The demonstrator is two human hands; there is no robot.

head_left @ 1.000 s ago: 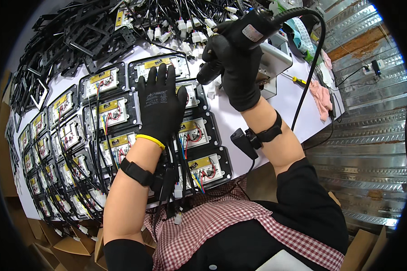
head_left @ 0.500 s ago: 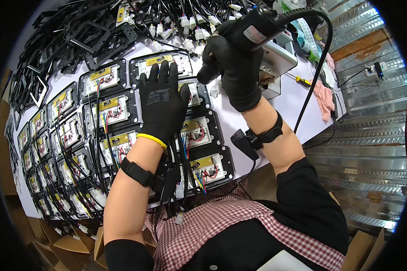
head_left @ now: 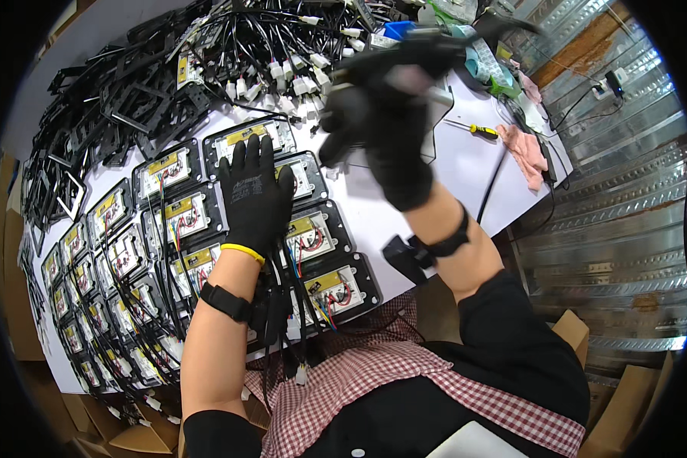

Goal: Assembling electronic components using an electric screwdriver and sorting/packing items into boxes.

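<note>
Head view: I see the L hand flat, fingers out, over the units ctr-left of frame. R hand, upper ctr, is blurry but looks wrapped round a blk tool. Screwdriver + pink cloth upper right.

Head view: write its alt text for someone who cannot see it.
Black-gloved left hand lies palm-down over wired, black-framed circuit units on a white table; the right hand, gloved and blurred, holds a black corded tool. Loose black frames and white connectors lie beyond.
</note>
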